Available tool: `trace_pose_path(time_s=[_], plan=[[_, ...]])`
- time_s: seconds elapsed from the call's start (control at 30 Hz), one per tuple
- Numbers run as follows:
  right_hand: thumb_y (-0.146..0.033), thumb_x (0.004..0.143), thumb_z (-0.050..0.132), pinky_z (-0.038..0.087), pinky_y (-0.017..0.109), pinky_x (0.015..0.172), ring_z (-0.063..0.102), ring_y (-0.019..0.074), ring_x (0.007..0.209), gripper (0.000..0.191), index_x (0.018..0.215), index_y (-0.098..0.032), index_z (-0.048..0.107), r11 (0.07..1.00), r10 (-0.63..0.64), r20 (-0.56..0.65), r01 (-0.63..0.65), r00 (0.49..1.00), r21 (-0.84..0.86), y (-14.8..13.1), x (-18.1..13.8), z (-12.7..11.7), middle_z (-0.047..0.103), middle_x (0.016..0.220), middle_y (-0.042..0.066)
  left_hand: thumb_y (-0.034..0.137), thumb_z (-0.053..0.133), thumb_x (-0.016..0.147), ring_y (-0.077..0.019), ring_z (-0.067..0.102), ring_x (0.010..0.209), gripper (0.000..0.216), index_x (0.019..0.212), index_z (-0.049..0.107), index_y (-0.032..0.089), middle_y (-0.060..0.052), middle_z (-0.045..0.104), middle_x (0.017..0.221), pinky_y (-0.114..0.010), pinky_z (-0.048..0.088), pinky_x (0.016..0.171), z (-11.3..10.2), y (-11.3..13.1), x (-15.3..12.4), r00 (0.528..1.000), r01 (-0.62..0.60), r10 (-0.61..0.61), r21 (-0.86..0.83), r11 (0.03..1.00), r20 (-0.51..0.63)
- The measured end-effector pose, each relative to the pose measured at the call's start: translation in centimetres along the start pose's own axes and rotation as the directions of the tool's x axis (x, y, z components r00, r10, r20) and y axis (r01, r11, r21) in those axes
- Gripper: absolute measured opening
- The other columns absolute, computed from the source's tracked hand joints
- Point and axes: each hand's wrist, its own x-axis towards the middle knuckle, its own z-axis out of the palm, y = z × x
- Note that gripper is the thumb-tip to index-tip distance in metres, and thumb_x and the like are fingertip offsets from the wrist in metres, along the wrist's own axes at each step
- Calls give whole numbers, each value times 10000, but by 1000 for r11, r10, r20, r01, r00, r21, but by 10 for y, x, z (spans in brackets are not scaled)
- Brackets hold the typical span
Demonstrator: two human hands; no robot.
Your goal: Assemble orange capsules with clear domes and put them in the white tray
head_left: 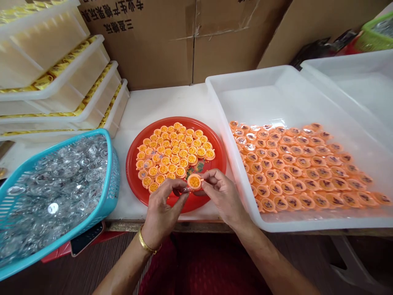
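Observation:
Over the near edge of a red plate (215, 164), my right hand (224, 196) pinches a small orange cup (194, 181) filled with yellow beads. My left hand (161, 211), with a gold bangle on its wrist, pinches a small clear lid (185, 189) right below and beside that cup. Several more bead-filled orange cups (173, 153) lie packed together on the plate. To the right, a white tray (245, 86) holds rows of orange cups with clear lids (301, 164).
A blue basket (109, 192) of clear lids sits at the left. Stacked white trays (61, 78) with yellow contents stand at the back left. Cardboard boxes (190, 37) line the back. Another white tray (353, 78) is at the far right. A phone (87, 238) lies under the basket.

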Motion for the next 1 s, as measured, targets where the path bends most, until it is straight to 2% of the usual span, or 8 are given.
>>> trace_pose_path(time_s=[0.1, 0.17, 0.3, 0.4, 0.53, 0.67, 0.83, 1.0], plan=[[-428, 724, 716, 616, 346, 674, 679, 173, 693, 290, 810, -212, 542, 1000, 7, -1, -7, 1000, 1, 2, 0, 0, 685, 761, 4, 131, 634, 816, -126, 619, 715, 69, 813, 659, 195, -12, 676, 762, -250, 511, 679, -3, 1, 2, 999, -46, 46, 8, 999, 9], [-438, 718, 723, 617, 353, 676, 684, 187, 718, 299, 807, -214, 545, 1000, 11, -4, -11, 1000, 3, 2, 0, -1, 690, 780, 16, 159, 633, 829, -142, 622, 755, 68, 835, 686, 203, -26, 681, 789, -269, 514, 697, -6, 0, 3, 1000, -20, 21, -33, 999, 7], [-436, 710, 729, 619, 355, 673, 684, 200, 764, 299, 800, -222, 541, 1000, 20, -13, -20, 1000, 7, 4, 0, -1, 696, 837, 29, 211, 622, 846, -161, 640, 797, 101, 883, 714, 199, -49, 670, 830, -288, 532, 717, -11, 0, 5, 986, 166, -158, -183, 969, 62], [-419, 717, 724, 616, 340, 647, 674, 188, 740, 284, 794, -225, 531, 1000, 22, -10, -22, 1000, 16, 4, -1, -2, 686, 815, 16, 222, 629, 830, -123, 629, 674, 130, 928, 706, 184, -37, 642, 812, -255, 533, 638, -12, 0, 6, 955, 294, -270, -289, 911, 121], [-406, 729, 714, 606, 312, 605, 665, 183, 746, 267, 794, -223, 529, 1000, 17, -2, -17, 1000, 12, 4, -2, -2, 687, 832, 20, 182, 710, 732, -106, 607, 661, 206, 925, 638, 181, -7, 627, 776, -216, 518, 605, -9, -3, 6, 931, 352, -361, -399, 847, 56], [-412, 726, 717, 601, 307, 602, 658, 185, 758, 275, 791, -224, 528, 1000, 17, 2, -18, 1000, 11, 2, -3, 0, 688, 838, 22, 149, 695, 746, -104, 589, 684, 93, 765, 608, 178, 3, 615, 732, -217, 499, 637, -10, -6, 5, 964, 259, -266, -290, 921, 14], [-408, 718, 728, 592, 287, 592, 643, 167, 731, 278, 792, -221, 537, 1000, 21, -5, -21, 1000, 6, 0, -3, 1, 681, 824, 17, 134, 696, 757, -128, 589, 707, 51, 756, 688, 184, -22, 654, 735, -237, 471, 632, -15, -6, 6, 997, 78, -78, -119, 990, 4], [-404, 724, 725, 596, 287, 618, 660, 169, 752, 279, 801, -213, 537, 1000, 24, 13, -24, 1000, 7, 2, -2, 1, 692, 855, 22, 126, 692, 760, -132, 595, 722, 58, 765, 707, 182, -19, 650, 733, -238, 476, 651, -15, -4, 6, 995, 102, -101, -121, 987, 14]])
